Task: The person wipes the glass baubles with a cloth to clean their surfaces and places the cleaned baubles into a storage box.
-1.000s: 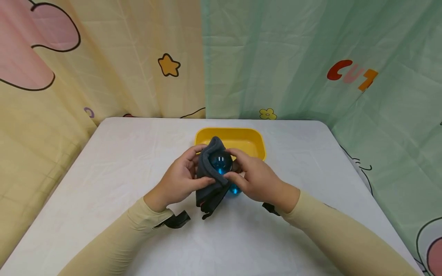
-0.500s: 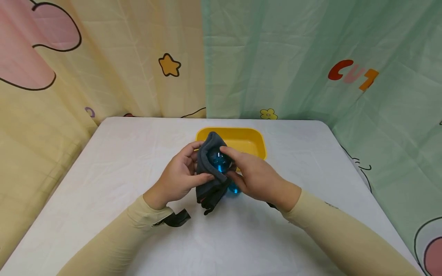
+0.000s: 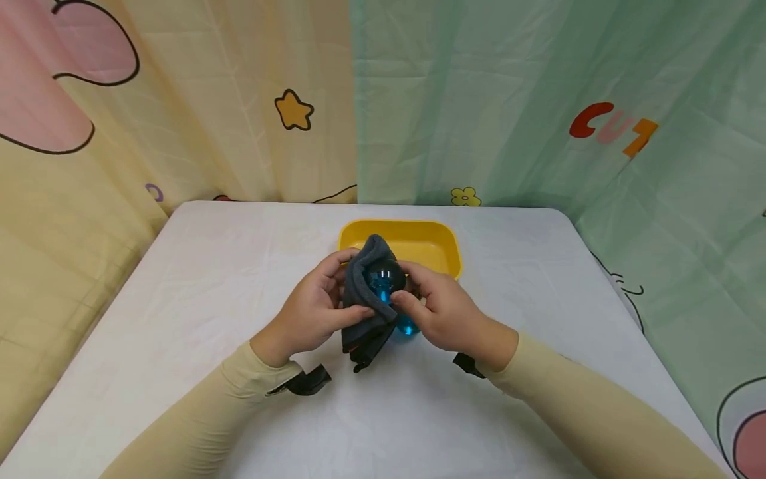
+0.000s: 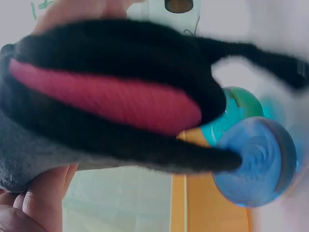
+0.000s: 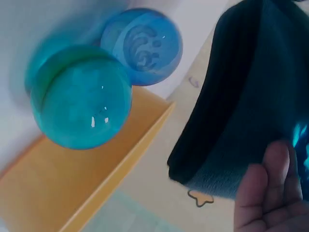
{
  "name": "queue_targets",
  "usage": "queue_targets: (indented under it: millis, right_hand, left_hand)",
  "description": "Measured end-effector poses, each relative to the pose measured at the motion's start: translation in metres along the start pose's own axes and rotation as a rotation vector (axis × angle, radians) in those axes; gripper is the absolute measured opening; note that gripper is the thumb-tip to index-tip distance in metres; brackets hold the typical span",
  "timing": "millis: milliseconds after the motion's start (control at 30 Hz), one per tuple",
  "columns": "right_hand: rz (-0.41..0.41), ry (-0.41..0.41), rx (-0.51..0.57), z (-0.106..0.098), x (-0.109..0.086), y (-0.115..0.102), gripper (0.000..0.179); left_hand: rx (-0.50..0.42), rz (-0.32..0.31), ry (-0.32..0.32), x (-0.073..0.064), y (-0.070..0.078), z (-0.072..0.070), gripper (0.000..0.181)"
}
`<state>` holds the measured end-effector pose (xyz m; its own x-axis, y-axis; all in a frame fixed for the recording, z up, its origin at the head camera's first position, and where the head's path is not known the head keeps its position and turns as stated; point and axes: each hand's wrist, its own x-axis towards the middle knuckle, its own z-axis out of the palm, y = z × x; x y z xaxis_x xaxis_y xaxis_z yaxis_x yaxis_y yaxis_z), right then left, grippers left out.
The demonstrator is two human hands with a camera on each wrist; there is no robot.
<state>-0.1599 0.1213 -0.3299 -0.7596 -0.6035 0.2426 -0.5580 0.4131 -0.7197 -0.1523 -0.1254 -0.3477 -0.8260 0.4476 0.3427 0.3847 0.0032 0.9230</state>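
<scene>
A clear blue ball (image 3: 383, 276) sits in the fold of a dark grey cloth (image 3: 361, 287), held up over the table. My left hand (image 3: 311, 309) grips the cloth from the left, thumb in front and fingers behind. On the other side, my right hand (image 3: 447, 309) pinches the ball between thumb and fingers. From the left wrist, the cloth's black edges part around a pink-red inside (image 4: 111, 104). Two more see-through balls appear below, a blue one with a swirl pattern (image 5: 142, 48) and a teal one (image 5: 82, 99). In the head view, the cloth and right hand mostly hide them.
A shallow yellow tray (image 3: 432, 249) stands behind the hands on the white-covered table (image 3: 251, 246). Printed yellow and green curtains (image 3: 455, 100) hang around the table's back and sides. A black strap (image 3: 308, 380) hangs at the left wrist.
My right index finger moved over the front of the ball, then back to its right side. The cloth and ball shifted slightly, up and back down. My left hand kept its hold.
</scene>
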Motion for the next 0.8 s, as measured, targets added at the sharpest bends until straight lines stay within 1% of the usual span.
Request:
queue_targets:
  millis: [100,167,300,333,367,400,433,467,567,600,633,667,700,733,800]
  right_hand:
    - [-0.096,0.009,-0.135,-0.0012,-0.0005,-0.0021,0.070]
    - [-0.135,0.012,-0.244,-0.0034,-0.0004,-0.0042,0.077]
    - [-0.199,0.059,-0.480,-0.0075,0.0000,-0.0067,0.071]
    - [-0.208,0.073,-0.512,-0.0079,0.0001,-0.0071,0.069]
    - [-0.210,0.085,-0.516,-0.0081,0.0001,-0.0074,0.067]
    - [-0.203,0.086,-0.492,-0.0080,-0.0002,-0.0078,0.068]
    - [-0.182,0.078,-0.440,-0.0075,-0.0006,-0.0076,0.067]
    - [-0.151,0.062,-0.358,-0.0068,-0.0011,-0.0071,0.065]
    - [-0.008,-0.005,-0.032,-0.0040,-0.0025,-0.0054,0.048]
    - [0.033,-0.018,0.046,-0.0032,-0.0032,-0.0047,0.044]
    - [0.058,-0.023,0.097,-0.0023,-0.0034,-0.0040,0.040]
    - [0.067,-0.022,0.115,-0.0017,-0.0036,-0.0035,0.040]
    - [0.062,-0.013,0.100,-0.0009,-0.0035,-0.0034,0.042]
    - [0.034,0.003,0.049,-0.0004,-0.0035,-0.0032,0.046]
    - [-0.038,0.046,-0.092,-0.0001,-0.0033,-0.0034,0.057]
  left_hand:
    - [-0.042,0.026,0.001,0.0009,0.0004,-0.0002,0.075]
    - [-0.061,0.029,0.006,0.0016,0.0014,-0.0009,0.074]
    - [-0.056,0.014,0.012,0.0015,0.0043,-0.0019,0.074]
    - [-0.047,0.012,0.009,0.0011,0.0048,-0.0019,0.074]
    - [-0.039,0.009,0.006,0.0006,0.0053,-0.0018,0.074]
    - [-0.031,0.007,0.003,0.0001,0.0057,-0.0016,0.073]
    - [-0.022,0.004,0.001,-0.0006,0.0058,-0.0014,0.073]
    - [-0.012,0.000,-0.001,-0.0012,0.0057,-0.0013,0.073]
    - [0.016,-0.015,-0.001,-0.0030,0.0053,-0.0004,0.073]
    - [0.021,-0.018,0.000,-0.0034,0.0051,-0.0002,0.073]
    - [0.024,-0.019,0.002,-0.0036,0.0046,0.0001,0.074]
    - [0.020,-0.016,0.004,-0.0036,0.0041,0.0003,0.074]
    - [0.015,-0.011,0.007,-0.0034,0.0035,0.0006,0.074]
    - [0.010,-0.004,0.009,-0.0030,0.0030,0.0007,0.074]
    - [-0.011,0.013,0.011,-0.0022,0.0018,0.0009,0.075]
